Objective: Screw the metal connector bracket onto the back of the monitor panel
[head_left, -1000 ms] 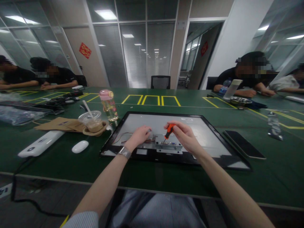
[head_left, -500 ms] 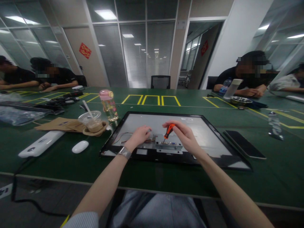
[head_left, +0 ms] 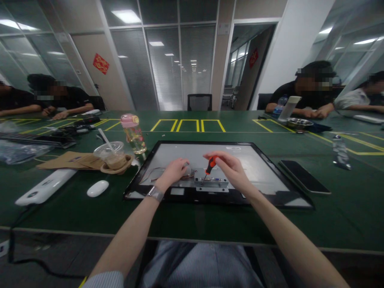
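My right hand [head_left: 228, 165] grips the red-and-black handle of a screwdriver [head_left: 211, 163]. The tool leans, and its thin shaft points down at a silver metal bracket [head_left: 212, 185] with connector ports along its front. That bracket lies near the front edge of a flat display panel [head_left: 255, 172] with a grey back and black border. Just left of the bracket is my left hand [head_left: 174, 171], its fingers curled down by some thin wires [head_left: 154, 175]. Whatever lies under those fingertips is hidden.
Left of the panel are a white mouse [head_left: 97, 188], a white power strip [head_left: 45, 187], a plastic cup [head_left: 111, 152] and a pink-lidded bottle [head_left: 134, 134]. A dark phone [head_left: 304, 176] lies on the right. Several people sit across the green table [head_left: 180, 224].
The whole view has shifted slightly, with things appearing a little further left. The screwdriver stays in my right hand over the bracket, and my left hand keeps its place beside it.
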`<state>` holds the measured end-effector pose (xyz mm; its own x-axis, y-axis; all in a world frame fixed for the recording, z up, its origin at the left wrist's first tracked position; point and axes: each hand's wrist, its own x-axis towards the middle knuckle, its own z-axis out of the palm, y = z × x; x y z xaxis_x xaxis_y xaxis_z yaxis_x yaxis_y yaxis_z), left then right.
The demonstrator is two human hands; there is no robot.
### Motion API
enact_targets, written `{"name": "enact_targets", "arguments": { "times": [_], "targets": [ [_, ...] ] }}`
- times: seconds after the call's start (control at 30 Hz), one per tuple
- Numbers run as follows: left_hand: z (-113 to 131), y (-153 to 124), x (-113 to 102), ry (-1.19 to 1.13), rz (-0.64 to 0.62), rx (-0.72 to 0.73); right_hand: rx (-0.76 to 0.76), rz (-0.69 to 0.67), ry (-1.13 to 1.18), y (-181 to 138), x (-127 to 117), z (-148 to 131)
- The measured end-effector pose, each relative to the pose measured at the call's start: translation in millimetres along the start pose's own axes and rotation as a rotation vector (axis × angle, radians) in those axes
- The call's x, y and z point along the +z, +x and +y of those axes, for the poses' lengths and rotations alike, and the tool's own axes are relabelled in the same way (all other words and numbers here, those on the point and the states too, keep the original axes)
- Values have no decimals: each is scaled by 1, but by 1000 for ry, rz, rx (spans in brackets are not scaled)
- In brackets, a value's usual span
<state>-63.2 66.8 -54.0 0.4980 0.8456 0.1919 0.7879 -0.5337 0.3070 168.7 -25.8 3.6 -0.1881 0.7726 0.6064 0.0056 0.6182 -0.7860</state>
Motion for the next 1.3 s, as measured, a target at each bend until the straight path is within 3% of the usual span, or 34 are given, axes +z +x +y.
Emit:
{"name": "enact_targets", "arguments": {
  "times": [1.03,1.3],
  "targets": [
    [5,-1,-3,65,-3,-10,-17,-46,77,-1,3,-2],
    [5,-2,-4,8,4,-3,-39,-49,-113,-2,4,-9]
  ]
}}
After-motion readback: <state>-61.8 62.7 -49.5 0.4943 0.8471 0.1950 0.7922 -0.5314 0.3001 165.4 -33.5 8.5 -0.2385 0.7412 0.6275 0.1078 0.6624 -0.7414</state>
